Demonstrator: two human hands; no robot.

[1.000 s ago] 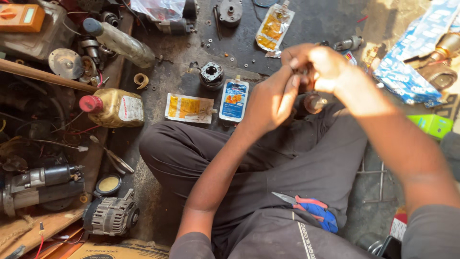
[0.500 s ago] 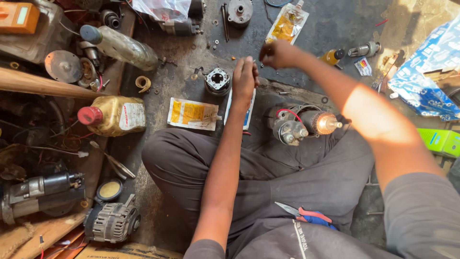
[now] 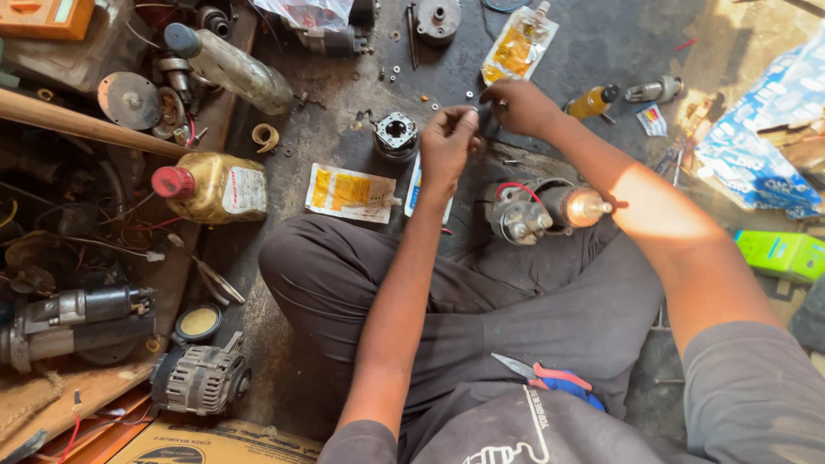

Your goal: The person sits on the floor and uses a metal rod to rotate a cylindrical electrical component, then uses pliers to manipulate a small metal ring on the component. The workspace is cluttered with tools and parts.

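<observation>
I sit cross-legged on a dirty floor. My left hand (image 3: 449,140) and my right hand (image 3: 519,106) are stretched forward and meet over small loose parts on the floor, fingers pinched; what they hold is too small to tell. A starter motor (image 3: 540,210) with a red wire rests on my right knee, untouched. A small round black motor part (image 3: 396,134) sits just left of my left hand. A blue and white sachet lies partly under my left wrist.
An oil bottle with a red cap (image 3: 212,186), a yellow sachet (image 3: 351,192), another sachet (image 3: 519,45), a clear bottle (image 3: 230,65), an alternator (image 3: 199,379), another starter motor (image 3: 73,319), red-and-blue pliers (image 3: 550,378) on my lap, a green box (image 3: 784,255).
My hands left the starter motor, which now rests on my knee, and reached forward to the floor by the round black part. The view shifted slightly.
</observation>
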